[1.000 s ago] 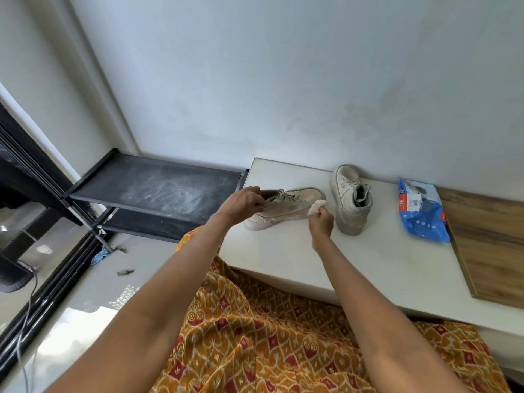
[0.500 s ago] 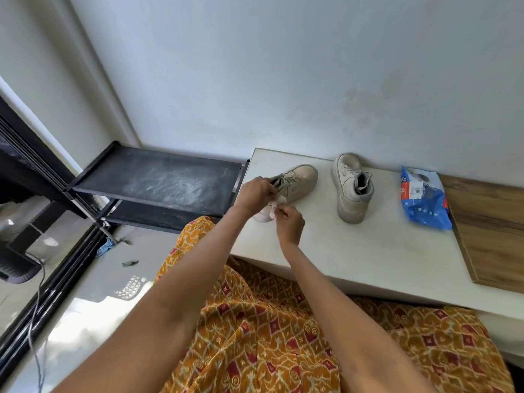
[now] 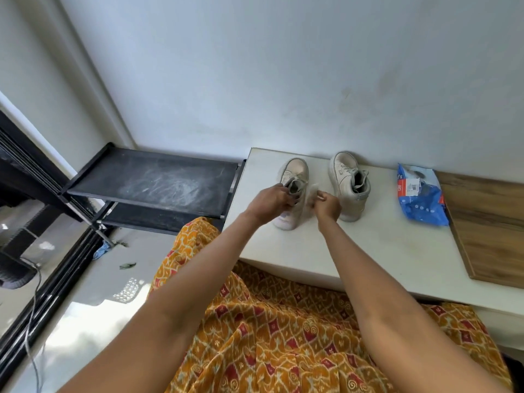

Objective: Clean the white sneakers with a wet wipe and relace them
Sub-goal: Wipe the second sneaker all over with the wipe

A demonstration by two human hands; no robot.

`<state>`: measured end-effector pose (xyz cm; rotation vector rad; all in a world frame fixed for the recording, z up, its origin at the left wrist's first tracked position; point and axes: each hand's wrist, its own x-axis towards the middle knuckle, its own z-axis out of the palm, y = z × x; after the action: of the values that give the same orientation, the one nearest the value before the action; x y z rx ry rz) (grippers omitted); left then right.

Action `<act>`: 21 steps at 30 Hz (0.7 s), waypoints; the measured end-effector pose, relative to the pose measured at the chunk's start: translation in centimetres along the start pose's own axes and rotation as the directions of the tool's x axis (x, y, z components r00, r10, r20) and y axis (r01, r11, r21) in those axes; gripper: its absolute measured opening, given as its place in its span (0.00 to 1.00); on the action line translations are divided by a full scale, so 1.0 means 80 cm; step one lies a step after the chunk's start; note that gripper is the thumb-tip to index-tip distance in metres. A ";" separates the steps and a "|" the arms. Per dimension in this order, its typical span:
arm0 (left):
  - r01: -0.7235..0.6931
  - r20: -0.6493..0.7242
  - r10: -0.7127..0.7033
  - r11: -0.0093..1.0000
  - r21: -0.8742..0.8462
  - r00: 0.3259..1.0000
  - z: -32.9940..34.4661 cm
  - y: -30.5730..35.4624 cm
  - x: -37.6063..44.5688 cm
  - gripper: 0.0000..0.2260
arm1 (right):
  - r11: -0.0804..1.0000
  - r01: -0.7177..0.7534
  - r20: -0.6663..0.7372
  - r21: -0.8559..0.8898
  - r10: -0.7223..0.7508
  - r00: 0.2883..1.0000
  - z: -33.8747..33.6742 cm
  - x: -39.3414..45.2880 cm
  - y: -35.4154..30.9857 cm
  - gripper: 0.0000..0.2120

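Two off-white sneakers stand on a white table (image 3: 382,251). The left sneaker (image 3: 295,173) points its toe at the wall, and my left hand (image 3: 269,201) grips it at the collar near the heel. My right hand (image 3: 327,205) pinches a crumpled white wet wipe (image 3: 312,192) against the right side of that sneaker. The second sneaker (image 3: 347,182) stands free just to the right, laces in, toe also toward the wall. My hands hide the heel of the held sneaker.
A blue wet-wipe packet (image 3: 421,199) lies right of the shoes, beside a wooden board (image 3: 493,228) at the table's right end. A black metal rack (image 3: 153,182) stands left of the table. My orange patterned skirt (image 3: 283,336) fills the foreground.
The held sneaker was lying on its side with its toe to the right; it now stands upright, toe toward the wall. My right hand moved the wipe from the toe to the shoe's side.
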<state>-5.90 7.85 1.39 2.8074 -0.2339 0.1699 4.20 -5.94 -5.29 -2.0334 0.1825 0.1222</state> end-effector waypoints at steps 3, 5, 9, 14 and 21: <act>0.033 -0.011 -0.033 0.999 -0.023 0.999 0.011 0.020 0.019 0.06 | 0.999 -0.042 0.115 0.020 0.039 0.993 0.008 -0.011 -0.004 0.08; 0.042 -0.018 -0.043 0.998 -0.040 0.999 0.015 0.017 0.022 0.06 | 0.997 -0.041 0.172 0.065 0.029 0.985 0.009 -0.006 -0.005 0.08; 0.018 -0.039 -0.021 0.997 -0.072 0.999 0.019 0.012 0.019 0.06 | 0.995 -0.055 0.275 0.081 0.031 0.961 0.004 0.019 -0.012 0.10; 0.042 -0.039 -0.044 0.997 -0.059 0.998 0.020 0.014 0.021 0.06 | 0.988 -0.039 0.271 0.149 -0.003 0.963 -0.004 0.015 0.007 0.14; 0.102 -0.015 -0.102 0.995 0.013 0.995 0.019 0.029 0.036 0.08 | 0.986 0.051 0.155 0.159 -0.076 0.985 -0.017 -0.024 0.030 0.06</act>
<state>-3.36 4.78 1.07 2.8224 -0.0864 0.1685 1.90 -8.04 -6.44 -1.8630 0.0244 0.2238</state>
